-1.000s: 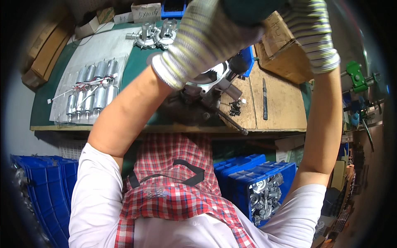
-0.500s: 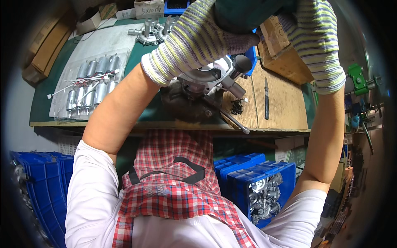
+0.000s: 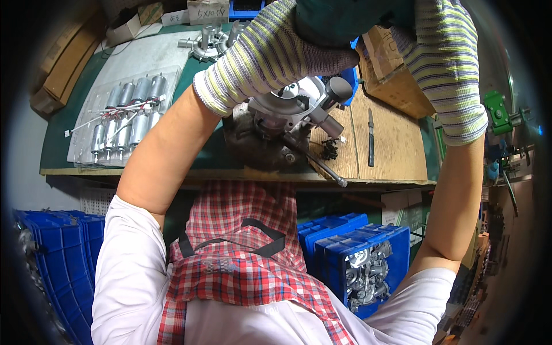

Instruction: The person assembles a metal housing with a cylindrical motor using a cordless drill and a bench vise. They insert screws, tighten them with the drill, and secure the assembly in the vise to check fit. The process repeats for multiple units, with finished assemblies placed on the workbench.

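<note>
Both my hands wear striped knit gloves and are raised at the top of the view. Between them is a dark green power tool point(image 3: 351, 23), partly cut off by the upper edge. My left hand point(image 3: 276, 54) is closed against its left side, thumb stretched beneath it. On the right, my right hand point(image 3: 445, 54) is wrapped round the tool's other end, its fingers mostly hidden. Below my left hand, a grey metal motor housing point(image 3: 287, 109) with a round cylinder sits on a dark, worn fixture point(image 3: 256, 146). A metal lever point(image 3: 325, 167) slants from the fixture toward the bench edge.
Several small motors point(image 3: 135, 115) with wires lie in a clear tray at left. On a wooden board point(image 3: 397, 144) are a thin knife point(image 3: 371, 138) and black screws point(image 3: 329, 150). A cardboard box point(image 3: 397, 80) stands behind; blue crates point(image 3: 356, 241) sit below the bench.
My right hand and forearm have shifted slightly right and down, and my left hand a little left. The tool stays between them; the housing has not moved.
</note>
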The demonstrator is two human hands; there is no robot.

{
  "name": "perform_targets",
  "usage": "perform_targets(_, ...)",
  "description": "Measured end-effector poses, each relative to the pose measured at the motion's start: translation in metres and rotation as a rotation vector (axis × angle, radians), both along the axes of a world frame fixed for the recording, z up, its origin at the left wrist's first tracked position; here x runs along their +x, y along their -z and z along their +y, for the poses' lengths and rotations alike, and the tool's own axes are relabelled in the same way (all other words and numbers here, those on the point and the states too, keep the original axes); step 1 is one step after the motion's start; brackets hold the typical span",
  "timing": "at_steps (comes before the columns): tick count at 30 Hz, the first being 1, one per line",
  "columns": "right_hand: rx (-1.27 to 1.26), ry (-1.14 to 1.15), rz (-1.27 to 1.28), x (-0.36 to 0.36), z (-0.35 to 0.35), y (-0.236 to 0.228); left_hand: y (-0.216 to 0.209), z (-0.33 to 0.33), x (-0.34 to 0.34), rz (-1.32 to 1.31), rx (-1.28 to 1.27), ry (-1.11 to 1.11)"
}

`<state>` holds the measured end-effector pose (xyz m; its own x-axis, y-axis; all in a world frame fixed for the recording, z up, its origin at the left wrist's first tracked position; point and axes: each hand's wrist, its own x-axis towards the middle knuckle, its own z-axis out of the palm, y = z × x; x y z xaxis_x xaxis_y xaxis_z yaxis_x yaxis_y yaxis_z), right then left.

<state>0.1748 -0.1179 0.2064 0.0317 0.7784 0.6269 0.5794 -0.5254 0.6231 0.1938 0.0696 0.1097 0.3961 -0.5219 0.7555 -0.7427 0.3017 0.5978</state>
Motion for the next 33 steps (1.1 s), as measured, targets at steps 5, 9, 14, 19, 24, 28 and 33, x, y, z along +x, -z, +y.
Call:
perform_targets(5, -0.012, 0.126, -0.154, 0.002, -0.006, 0.001, 0.003, -0.002, 0.009, -0.038, 0.017, -0.019)
perform_targets(9, -0.07, 0.371, -0.096, -0.014, -0.019, 0.0, 0.0, 0.006, 0.015, -0.043, 0.075, -0.077)
perform_targets(14, -0.118, 0.625, 0.018, -0.015, -0.048, -0.007, 0.0, 0.009, 0.019, -0.029, 0.112, -0.131)
perform_targets(19, -0.116, 0.626, 0.022, -0.018, -0.049, -0.008, 0.003, 0.009, 0.02, 0.0, 0.123, -0.128)
perform_targets(24, -0.111, 0.29, -0.098, -0.027, 0.014, -0.009, 0.017, 0.034, 0.01, 0.07, 0.143, -0.183)
perform_targets(28, -0.134, 0.166, -0.238, -0.033, 0.019, -0.016, 0.033, 0.023, 0.007, 0.138, 0.122, -0.095)
perform_targets(33, -0.127, 0.298, -0.284, -0.037, 0.036, -0.008, 0.045, 0.043, 0.011, 0.209, 0.127, -0.228)
